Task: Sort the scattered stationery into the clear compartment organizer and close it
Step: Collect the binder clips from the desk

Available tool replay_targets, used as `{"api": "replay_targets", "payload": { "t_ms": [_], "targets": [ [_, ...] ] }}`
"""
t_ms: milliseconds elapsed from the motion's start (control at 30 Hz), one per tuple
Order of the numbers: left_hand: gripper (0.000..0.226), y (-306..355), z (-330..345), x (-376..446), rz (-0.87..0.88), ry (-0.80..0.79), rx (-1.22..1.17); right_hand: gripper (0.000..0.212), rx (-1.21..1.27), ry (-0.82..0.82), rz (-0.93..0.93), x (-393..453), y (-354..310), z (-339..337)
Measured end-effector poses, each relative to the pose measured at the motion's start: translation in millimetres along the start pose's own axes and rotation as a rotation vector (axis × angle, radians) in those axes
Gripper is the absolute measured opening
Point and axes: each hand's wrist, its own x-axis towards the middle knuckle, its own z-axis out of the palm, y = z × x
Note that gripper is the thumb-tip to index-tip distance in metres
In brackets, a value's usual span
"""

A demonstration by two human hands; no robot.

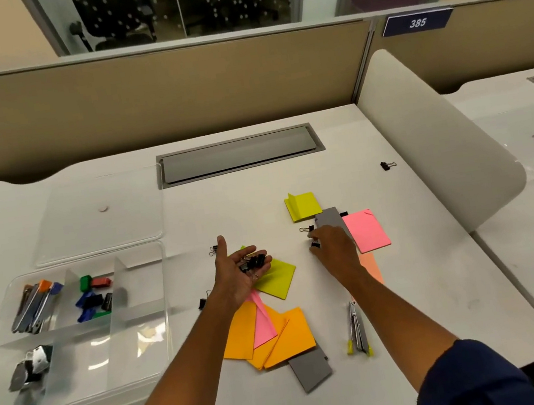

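Left hand [239, 272] cups binder clips [253, 262]; right hand [332, 244] pinches another clip [314, 245].

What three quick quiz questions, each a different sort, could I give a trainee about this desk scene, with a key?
1. True or false: the organizer has its lid on.
2. Multiple choice: what lies in the upturned left hand? A) binder clips B) erasers C) sticky notes
3. Fill in: the right hand pinches a black ____ beside the grey pad.

Key:
1. False; the lid lies flat on the desk behind the organizer.
2. A; several black binder clips rest on the palm.
3. Binder clip; more lone clips lie on the desk, one far back right.
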Motion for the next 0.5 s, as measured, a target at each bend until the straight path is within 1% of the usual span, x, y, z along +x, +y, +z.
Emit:
{"api": "replay_targets", "payload": {
  "t_ms": [100,200,333,433,500],
  "targets": [
    [0.071,1,-2,1,0.005,0.006,-0.011,0.025,-0.02,0.013,-0.026,4,-3,2],
    [0.073,-1,-1,0,0.001,0.007,-0.01,0.026,0.009,0.013,-0.036,4,-7,3],
    [0.074,-5,5,0,-0.007,-0.007,0.008,0.029,0.065,0.017,-0.001,1,-6,3],
    [0.076,-8,8,0,-0.016,-0.021,0.012,0.031,0.02,-0.024,-0.027,-1,-4,7],
    [0.076,-9,10,1,-0.022,-0.025,0.014,0.026,0.003,-0.029,-0.066,-2,-3,11]
  ]
}}
